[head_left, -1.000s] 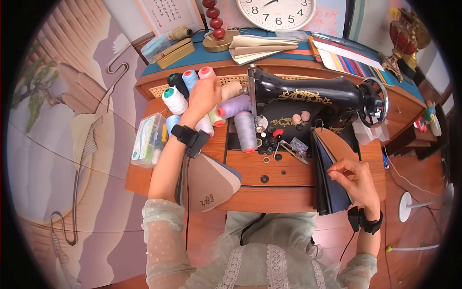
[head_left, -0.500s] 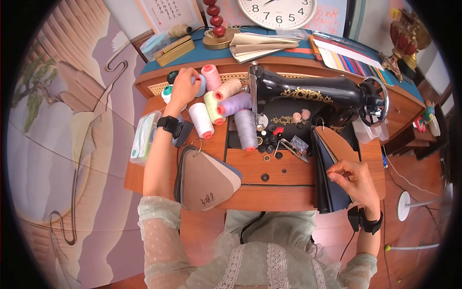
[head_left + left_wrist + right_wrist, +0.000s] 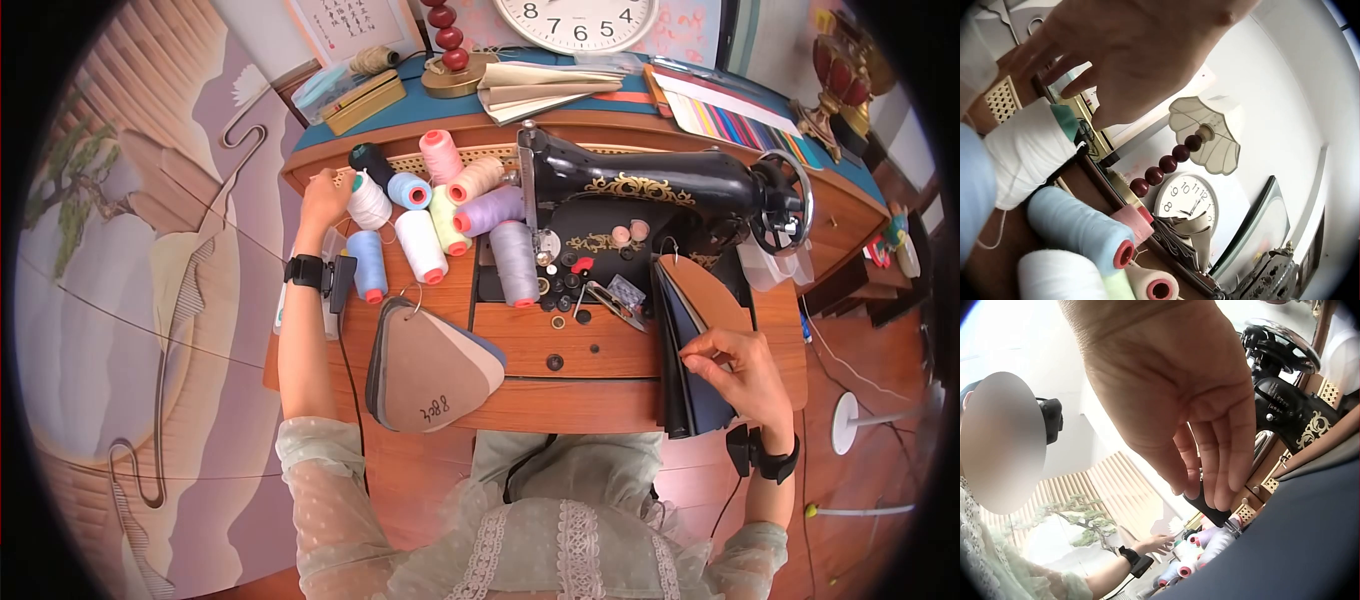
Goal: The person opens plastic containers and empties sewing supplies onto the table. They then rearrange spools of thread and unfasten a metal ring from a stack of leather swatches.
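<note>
At the left of the spool group, my left hand [image 3: 328,200] is beside a white thread spool [image 3: 371,204] with a green end. Its fingers [image 3: 1082,80] are loosely extended and hold nothing. Near it are a black spool [image 3: 370,165], a light blue spool [image 3: 410,191] lying with its red end forward, and another blue spool [image 3: 368,265]. My right hand [image 3: 738,375] hovers at a ringed bundle of leather-like swatches [image 3: 690,390], black, navy and brown. In the right wrist view its fingers [image 3: 1239,447] hang relaxed, with nothing between them.
A black sewing machine [image 3: 640,185] stands behind loose buttons [image 3: 565,285] and small metal tools. More spools, pink [image 3: 440,157], cream, green, purple and white, lie left of it. A second swatch bundle [image 3: 430,370] hangs over the table's front edge.
My left hand has moved left, away from the pink spool and then the light blue one. The light blue spool now lies tipped forward, released. My right hand has stayed in place.
</note>
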### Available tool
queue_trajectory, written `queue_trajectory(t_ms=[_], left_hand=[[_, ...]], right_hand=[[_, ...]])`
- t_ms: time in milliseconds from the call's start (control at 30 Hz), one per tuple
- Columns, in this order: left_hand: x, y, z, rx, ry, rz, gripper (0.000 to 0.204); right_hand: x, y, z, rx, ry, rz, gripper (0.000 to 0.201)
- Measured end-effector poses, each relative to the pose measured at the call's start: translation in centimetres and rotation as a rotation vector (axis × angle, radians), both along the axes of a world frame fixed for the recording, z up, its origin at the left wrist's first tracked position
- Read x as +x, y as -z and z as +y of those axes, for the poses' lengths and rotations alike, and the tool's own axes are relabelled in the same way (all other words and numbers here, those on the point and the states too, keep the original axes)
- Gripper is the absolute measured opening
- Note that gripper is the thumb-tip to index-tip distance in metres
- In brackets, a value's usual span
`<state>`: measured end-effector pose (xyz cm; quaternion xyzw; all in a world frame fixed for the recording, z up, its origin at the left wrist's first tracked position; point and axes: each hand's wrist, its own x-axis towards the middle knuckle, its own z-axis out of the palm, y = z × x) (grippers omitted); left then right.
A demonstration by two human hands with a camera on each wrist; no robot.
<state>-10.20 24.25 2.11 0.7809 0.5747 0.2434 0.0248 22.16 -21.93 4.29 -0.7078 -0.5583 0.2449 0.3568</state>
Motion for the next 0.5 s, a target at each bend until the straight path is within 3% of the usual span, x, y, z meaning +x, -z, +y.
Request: queue_trajectory(t_ms=[67, 167, 300, 500], left_hand=[[-0.7, 1.8, 1.4, -0.124, 0.023, -0.032, 0.062], [-1.1, 3.8, 3.3, -0.265, 0.109, -0.174, 0.071], [-0.9, 5.1, 4.2, -0.266, 0.193, -0.259, 0.074], [0.3, 2.0, -0.4, -0.195, 0.328, -0.045, 0.066]], right_hand=[[0.0, 0.1, 0.0, -0.003, 0.0, -0.002, 0.009], [0.0, 0.1, 0.1, -0.008, -0.005, -0.008, 0.009], [0.0, 0.1, 0.2, 0.001, -0.016, -0.015, 0.009], [-0.2, 0.5, 0.5, 0.003, -0.042, -0.011, 0.01]])
